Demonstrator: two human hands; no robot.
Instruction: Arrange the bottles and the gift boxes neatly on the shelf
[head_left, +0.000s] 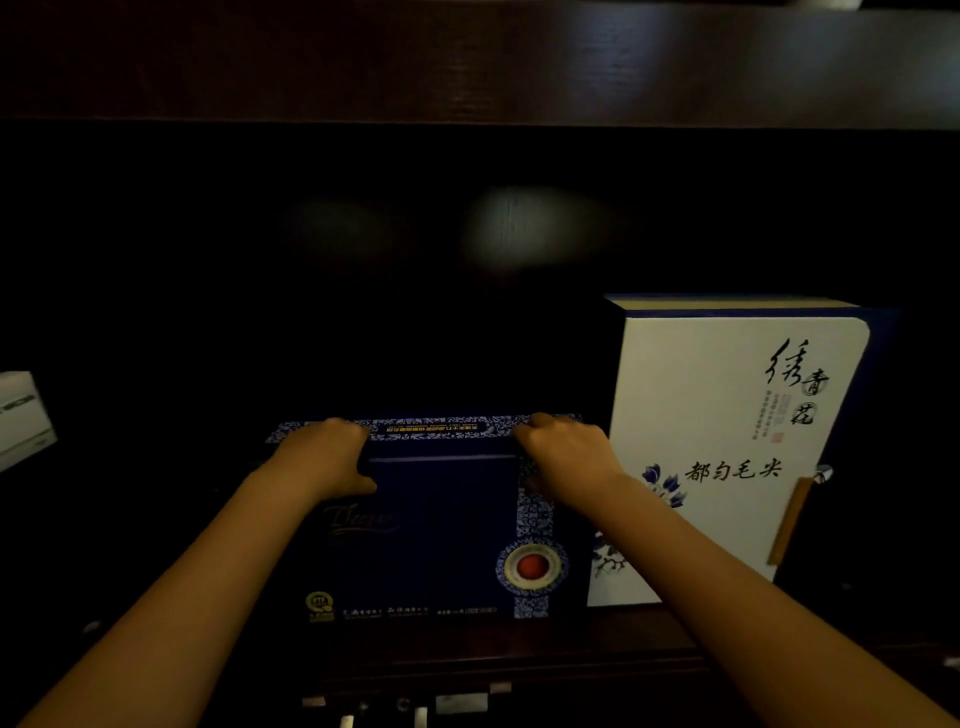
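A dark blue gift box (441, 525) with a blue-and-white patterned band and a red round emblem stands upright on the dark wooden shelf (519, 654). My left hand (327, 457) grips its top left corner, fingers curled over the top edge. My right hand (566, 457) grips its top right corner the same way. Directly to its right stands a taller white gift box (727, 415) with black calligraphy, blue flowers and a blue spine. The two boxes stand side by side, nearly touching.
A small white box (21, 415) sits at the far left edge of the shelf. The shelf recess behind the boxes is dark. Another wooden board (467, 62) runs overhead. Small pale items (457, 704) lie below the shelf's front edge.
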